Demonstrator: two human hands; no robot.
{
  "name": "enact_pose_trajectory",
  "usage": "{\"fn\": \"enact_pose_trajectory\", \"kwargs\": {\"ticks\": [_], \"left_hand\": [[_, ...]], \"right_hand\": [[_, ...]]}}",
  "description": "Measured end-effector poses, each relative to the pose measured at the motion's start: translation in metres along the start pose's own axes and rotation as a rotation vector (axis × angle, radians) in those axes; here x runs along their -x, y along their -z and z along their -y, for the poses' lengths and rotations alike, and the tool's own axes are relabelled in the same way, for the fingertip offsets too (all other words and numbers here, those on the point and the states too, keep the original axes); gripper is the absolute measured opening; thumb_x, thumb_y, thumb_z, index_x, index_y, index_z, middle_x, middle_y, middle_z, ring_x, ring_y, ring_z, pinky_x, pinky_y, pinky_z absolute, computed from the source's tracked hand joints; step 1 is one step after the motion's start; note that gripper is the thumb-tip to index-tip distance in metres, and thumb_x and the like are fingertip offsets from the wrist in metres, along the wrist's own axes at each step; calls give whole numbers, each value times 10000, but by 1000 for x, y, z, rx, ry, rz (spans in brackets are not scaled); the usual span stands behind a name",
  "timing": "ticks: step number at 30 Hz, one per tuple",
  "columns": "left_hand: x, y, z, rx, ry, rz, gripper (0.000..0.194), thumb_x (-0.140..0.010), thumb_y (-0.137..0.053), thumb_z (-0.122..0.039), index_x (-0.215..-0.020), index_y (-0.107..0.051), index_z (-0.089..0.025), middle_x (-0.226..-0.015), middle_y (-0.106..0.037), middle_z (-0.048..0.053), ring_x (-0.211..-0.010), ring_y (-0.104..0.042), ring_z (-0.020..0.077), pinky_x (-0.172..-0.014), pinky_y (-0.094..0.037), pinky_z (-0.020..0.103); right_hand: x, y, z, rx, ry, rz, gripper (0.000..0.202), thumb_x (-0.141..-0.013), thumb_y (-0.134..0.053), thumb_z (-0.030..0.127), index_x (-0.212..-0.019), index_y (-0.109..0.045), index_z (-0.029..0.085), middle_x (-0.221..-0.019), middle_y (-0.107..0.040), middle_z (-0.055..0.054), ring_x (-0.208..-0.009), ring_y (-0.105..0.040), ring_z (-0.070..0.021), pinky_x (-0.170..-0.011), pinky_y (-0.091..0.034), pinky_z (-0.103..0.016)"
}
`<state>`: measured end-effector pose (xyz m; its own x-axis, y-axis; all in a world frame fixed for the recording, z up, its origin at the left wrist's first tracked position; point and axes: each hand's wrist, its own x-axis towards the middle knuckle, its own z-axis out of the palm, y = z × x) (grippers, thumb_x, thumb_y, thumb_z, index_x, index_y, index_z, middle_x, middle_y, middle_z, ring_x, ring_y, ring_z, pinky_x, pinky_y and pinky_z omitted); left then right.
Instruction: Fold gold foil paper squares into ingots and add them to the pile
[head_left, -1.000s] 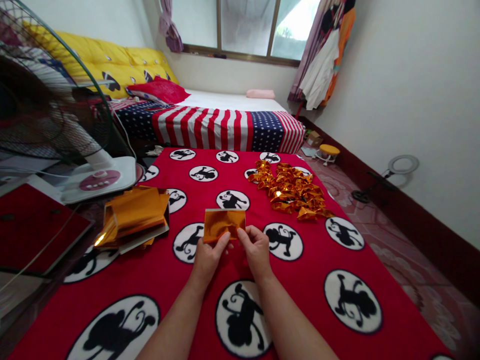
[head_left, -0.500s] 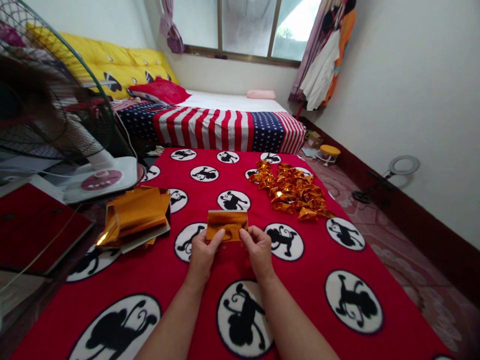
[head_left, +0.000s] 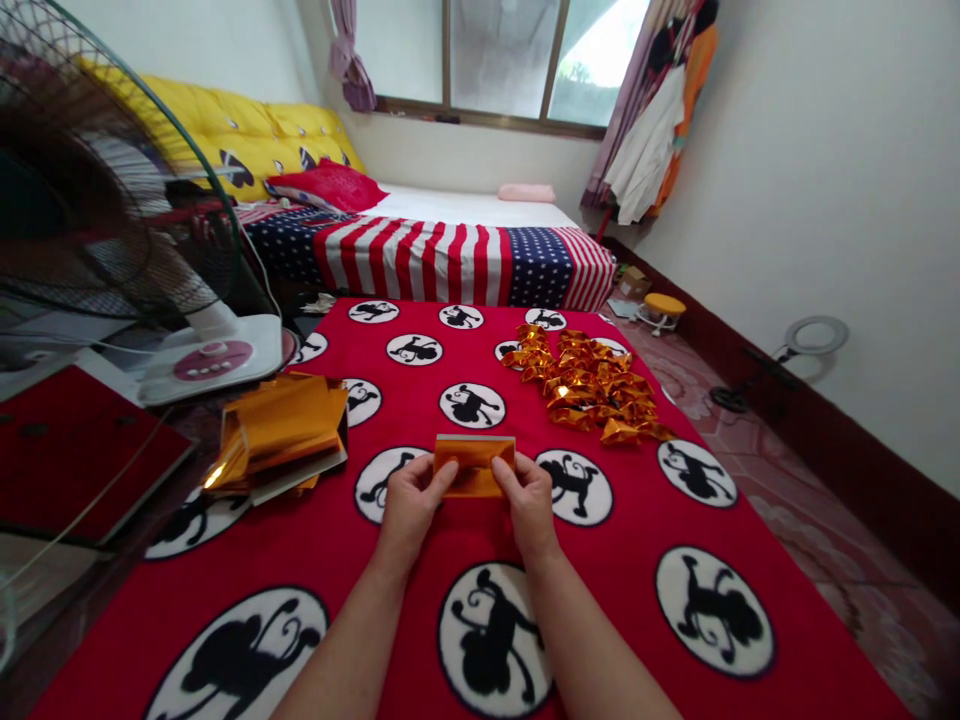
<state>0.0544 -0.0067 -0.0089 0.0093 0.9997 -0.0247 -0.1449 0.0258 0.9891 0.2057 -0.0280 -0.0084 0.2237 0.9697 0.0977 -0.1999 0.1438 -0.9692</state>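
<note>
A shiny gold foil paper (head_left: 475,470), with a pale strip along its far edge, is held level just above the red cloth (head_left: 375,640). My left hand (head_left: 411,500) pinches its left side, thumb on top and fingers underneath. On the opposite side my right hand (head_left: 531,497) grips it the same way. A stack of gold foil sheets (head_left: 281,430) lies at the left edge of the cloth. Several folded gold foil pieces (head_left: 592,385) are heaped at the far right.
An electric fan (head_left: 214,355), its blades blurred, stands close on the left above a red box-like thing (head_left: 86,445). Beyond the cloth is a bed (head_left: 442,255) with a striped cover. A yellow stool (head_left: 663,306) and a ring light (head_left: 817,336) are on the right.
The foil paper has shifted slightly right and toward me in the view. Both thumbs now sit farther up on it, the right one nearer its far edge. The whole view has shifted a little.
</note>
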Motion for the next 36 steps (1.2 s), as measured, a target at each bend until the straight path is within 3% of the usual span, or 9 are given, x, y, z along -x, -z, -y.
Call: {"fn": "enact_pose_trajectory", "kwargs": {"ticks": [6, 13, 25, 36], "left_hand": [[-2, 3, -3, 74, 28, -98, 341, -689, -759, -441, -817, -709, -129, -709, -713, 27, -644, -655, 164, -615, -523, 241], [-3, 5, 5, -45, -23, -110, 336, -725, -711, -461, -775, -713, -129, -684, -695, 23, -645, -642, 161, -627, -521, 241], [-4, 6, 6, -132, -60, -148, 308, -759, -687, -428, -741, -707, -122, -640, -643, 13, -606, -583, 136, -565, -469, 209], [-2, 3, 1, -145, -48, -146, 301, -762, -670, -416, -733, -710, -120, -647, -646, 16, -613, -579, 134, -561, -464, 201]], "right_hand": [[0, 0, -2, 20, 6, 52, 232, -824, -667, 407, -783, -655, 179, -725, -627, -11, -692, -574, -169, -667, -477, -275], [-1, 0, -2, -22, -11, -47, 270, -801, -697, 411, -698, -586, 187, -669, -565, 27, -614, -504, -119, -589, -428, -225], [-2, 0, -3, 9, 12, -59, 291, -817, -675, 393, -668, -547, 179, -633, -493, 35, -596, -447, -106, -572, -397, -226], [-1, 0, -2, 10, 1, -71, 295, -812, -680, 400, -666, -548, 180, -640, -515, 28, -607, -463, -116, -578, -402, -235]]}}
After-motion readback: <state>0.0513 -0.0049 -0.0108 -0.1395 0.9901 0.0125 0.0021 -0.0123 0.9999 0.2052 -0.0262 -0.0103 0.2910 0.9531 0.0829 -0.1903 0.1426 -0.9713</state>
